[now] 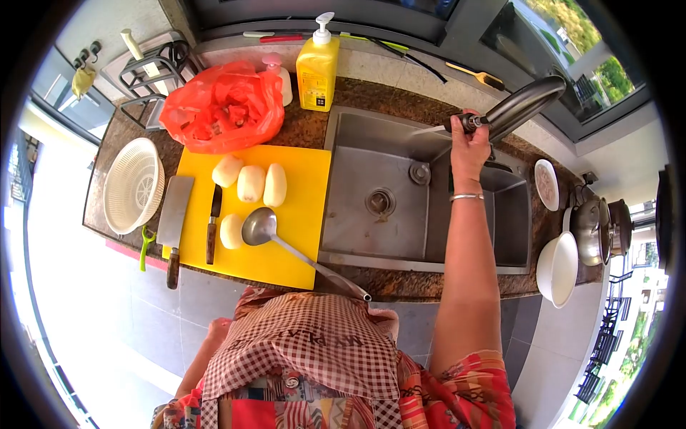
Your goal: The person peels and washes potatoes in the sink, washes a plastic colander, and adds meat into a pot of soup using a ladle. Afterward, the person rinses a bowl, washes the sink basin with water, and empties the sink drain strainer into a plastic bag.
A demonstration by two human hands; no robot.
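Note:
My right hand (469, 149) is wrapped round the dark spray head of the faucet (525, 107), over the divider of the steel sink (371, 236). A pale streak of water comes from the spray head toward the left basin. Low at the left, by the apron, my left hand (220, 327) shows only in part; its fingers cannot be made out. On the yellow cutting board (300, 168) lie several peeled pale vegetables (251, 184), a ladle (259, 227) and a small knife (214, 222). A cleaver (174, 211) rests along the board's left edge.
Left of the board are a white basket (133, 186) and a green peeler (147, 247). Behind it stand a red plastic bag (223, 107) and a yellow pump bottle (316, 71). A white bowl (557, 269), a small dish (547, 184) and a pot (587, 229) are at the right.

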